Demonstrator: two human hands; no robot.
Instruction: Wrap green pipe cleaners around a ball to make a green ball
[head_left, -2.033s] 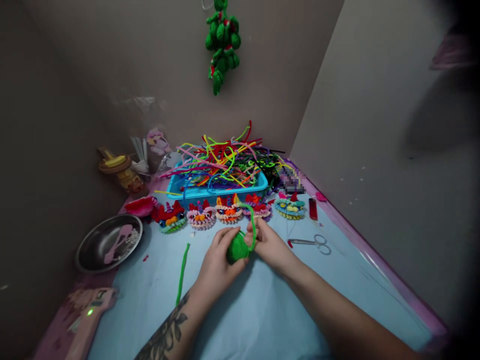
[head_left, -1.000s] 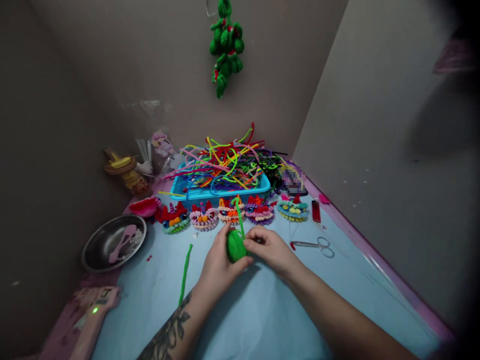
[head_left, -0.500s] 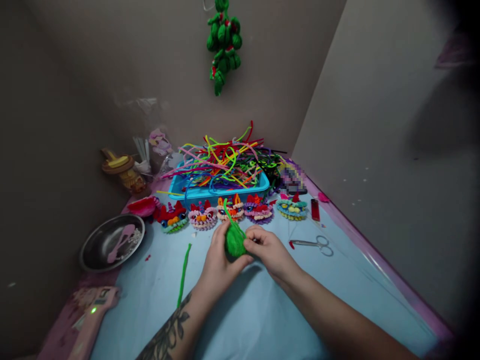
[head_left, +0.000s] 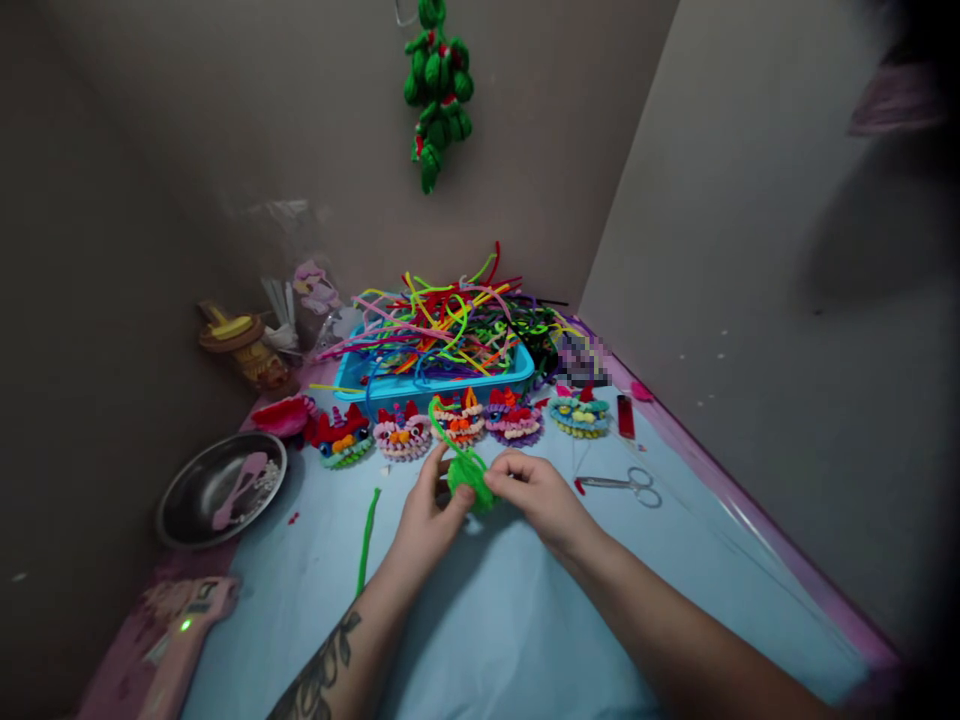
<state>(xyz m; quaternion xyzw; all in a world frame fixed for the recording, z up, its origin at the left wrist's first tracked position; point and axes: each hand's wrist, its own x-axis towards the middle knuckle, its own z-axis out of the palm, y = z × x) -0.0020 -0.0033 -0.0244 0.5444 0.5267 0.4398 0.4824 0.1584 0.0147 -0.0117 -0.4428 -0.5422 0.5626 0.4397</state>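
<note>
Free blue sheet (head_left: pixel 517 620) between forearms (head_left: pixel 667 605); beyond hands (head_left: pixel 536 495), row of fuzzy heads (head_left: pixel 463 418), then blue tray (head_left: pixel 375 395) bar way; scissors (head_left: pixel 613 486) right

The table (head_left: pixel 495 620) bears a tray (head_left: pixel 435 393), bowl (head_left: pixel 201 488) and scissors (head_left: pixel 613 485).

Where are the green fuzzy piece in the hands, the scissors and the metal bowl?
Green fuzzy piece (head_left: pixel 474 470): head view, on its rounded body.
Scissors (head_left: pixel 613 486): head view, on the straight metal part beside the finger loops.
Metal bowl (head_left: pixel 193 484): head view, on its bare inner surface.
</note>
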